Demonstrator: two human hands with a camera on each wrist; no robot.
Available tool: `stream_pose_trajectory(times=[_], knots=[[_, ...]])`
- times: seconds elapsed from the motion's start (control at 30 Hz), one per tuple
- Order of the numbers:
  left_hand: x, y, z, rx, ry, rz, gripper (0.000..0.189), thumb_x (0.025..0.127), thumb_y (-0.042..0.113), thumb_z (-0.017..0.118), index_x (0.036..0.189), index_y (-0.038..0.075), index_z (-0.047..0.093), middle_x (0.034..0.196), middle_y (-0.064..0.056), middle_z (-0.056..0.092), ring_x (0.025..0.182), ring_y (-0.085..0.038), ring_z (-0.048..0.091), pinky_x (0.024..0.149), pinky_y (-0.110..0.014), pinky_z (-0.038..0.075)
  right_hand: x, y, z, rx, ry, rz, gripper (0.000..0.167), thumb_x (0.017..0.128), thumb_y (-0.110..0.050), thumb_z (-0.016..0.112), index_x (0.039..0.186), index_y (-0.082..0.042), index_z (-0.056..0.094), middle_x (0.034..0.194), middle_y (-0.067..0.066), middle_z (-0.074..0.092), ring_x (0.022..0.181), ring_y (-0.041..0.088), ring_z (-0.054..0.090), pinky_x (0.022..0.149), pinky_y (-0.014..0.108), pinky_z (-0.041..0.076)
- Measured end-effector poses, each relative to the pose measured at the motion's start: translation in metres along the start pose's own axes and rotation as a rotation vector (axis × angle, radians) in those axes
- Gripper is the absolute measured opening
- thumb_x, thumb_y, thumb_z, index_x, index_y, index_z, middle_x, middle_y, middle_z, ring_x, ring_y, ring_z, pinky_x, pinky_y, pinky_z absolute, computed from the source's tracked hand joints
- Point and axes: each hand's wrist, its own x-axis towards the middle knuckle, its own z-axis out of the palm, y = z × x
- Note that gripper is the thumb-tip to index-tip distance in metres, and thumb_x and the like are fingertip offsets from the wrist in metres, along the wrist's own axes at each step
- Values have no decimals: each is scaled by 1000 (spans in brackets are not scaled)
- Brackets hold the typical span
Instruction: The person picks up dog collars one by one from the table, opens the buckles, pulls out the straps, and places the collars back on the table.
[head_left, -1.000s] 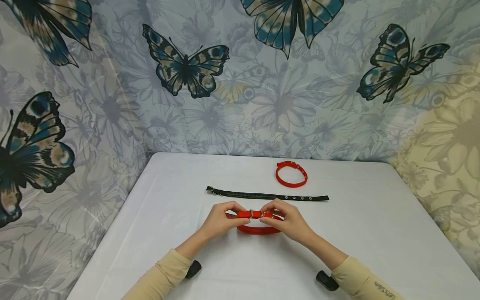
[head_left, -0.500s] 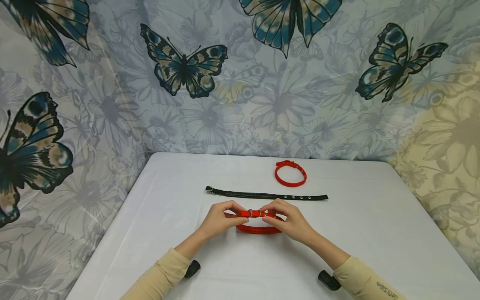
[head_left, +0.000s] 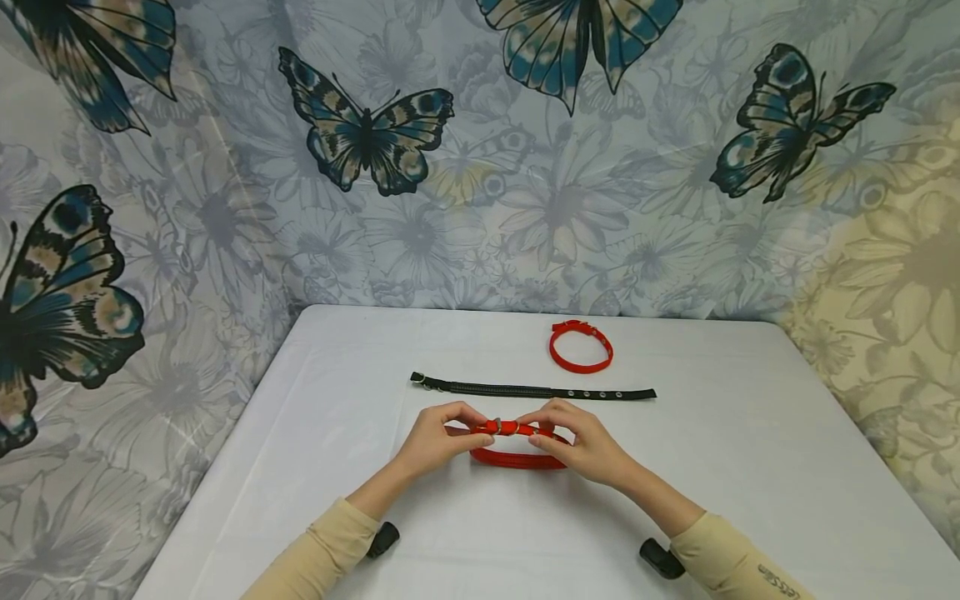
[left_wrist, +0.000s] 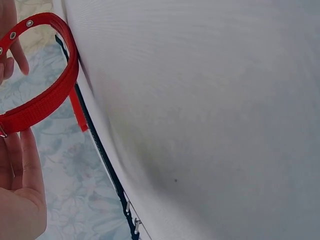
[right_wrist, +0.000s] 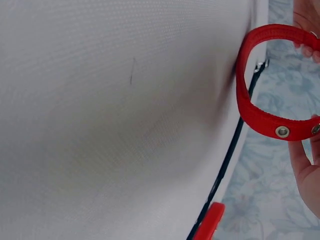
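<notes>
Both hands hold a red collar (head_left: 519,460) bent into a loop just above the table. My left hand (head_left: 437,440) pinches its left end, beside a metal D-ring (head_left: 498,427). Thumb and fingers of my right hand (head_left: 583,443) pinch the strap on the other side, where metal eyelets (right_wrist: 282,131) show in the right wrist view. Between the hands the strap passes through metal fittings, too small to make out fully. The left wrist view shows the collar's ribbed band (left_wrist: 55,95) hanging in a curve. Fingers partly hide both held portions.
A black collar (head_left: 525,391) lies stretched flat behind the hands, buckle at left, eyelets at right. Farther back lies another red collar (head_left: 581,367), fastened in a ring. The white table (head_left: 300,467) meets a butterfly-patterned wall. Dark objects (head_left: 662,558) show by both sleeves.
My right thumb and fingers have shifted slightly to the right along the strap. The left hand keeps its pinch, and the other collars lie as before.
</notes>
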Motion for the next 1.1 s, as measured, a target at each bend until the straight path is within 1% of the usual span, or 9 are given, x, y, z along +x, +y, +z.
stream_pose_trajectory(times=[0.07,0.17,0.27,0.43,0.6,0.7,0.77,0.97,1.1], knots=[[0,0,0,-12,1,-1,19,78,16,83,95,12,73,91,2,70,89,-14,66,76,-30,58,1,1,1,-14,5,21,25,85,0,72,110,-5,70,88,1,59,80,21,54,64,28,48],[0,2,1,-21,1,6,20,78,16,83,95,11,73,92,0,71,88,-15,67,75,-30,58,-1,11,6,-23,25,73,25,84,-4,75,108,-9,70,92,-1,62,86,19,59,78,30,54],[0,4,4,-25,-2,19,20,78,15,83,95,9,73,92,-2,71,86,-18,68,73,-30,58,-1,24,11,-14,43,111,25,83,-11,79,105,-15,69,96,-6,64,90,14,61,87,35,55],[0,7,8,-33,-9,11,18,78,9,82,93,9,73,89,-2,71,80,-25,70,71,-28,58,1,32,16,19,54,130,20,82,-23,80,97,-25,67,92,-12,63,84,9,61,86,31,54],[-2,15,9,3,-5,-3,17,78,1,80,93,4,72,88,-6,71,81,-26,69,73,-28,58,1,33,16,9,60,85,20,81,-23,81,97,-26,68,91,-12,63,83,9,60,80,31,54],[-3,16,8,27,-11,-12,17,78,0,79,94,2,72,89,-8,71,83,-23,69,74,-29,58,0,32,15,-31,56,52,23,81,-17,81,100,-24,70,93,-11,64,85,10,59,75,30,54],[-3,14,7,32,-12,-16,18,79,2,80,95,3,72,90,-7,71,83,-19,68,75,-28,58,0,30,13,-52,59,37,25,80,-12,81,102,-20,71,93,-9,65,86,11,58,73,30,53],[-1,5,4,10,-9,-1,18,78,9,82,94,10,73,89,0,71,85,-14,67,75,-28,58,3,7,5,-60,43,22,25,79,-3,79,103,-8,72,91,0,66,87,19,58,72,31,52],[-1,2,3,7,-11,11,18,78,14,83,93,13,73,89,2,71,86,-13,67,76,-29,58,5,-4,-1,-62,29,5,25,80,0,78,103,-5,72,90,1,66,87,20,57,72,29,50]])
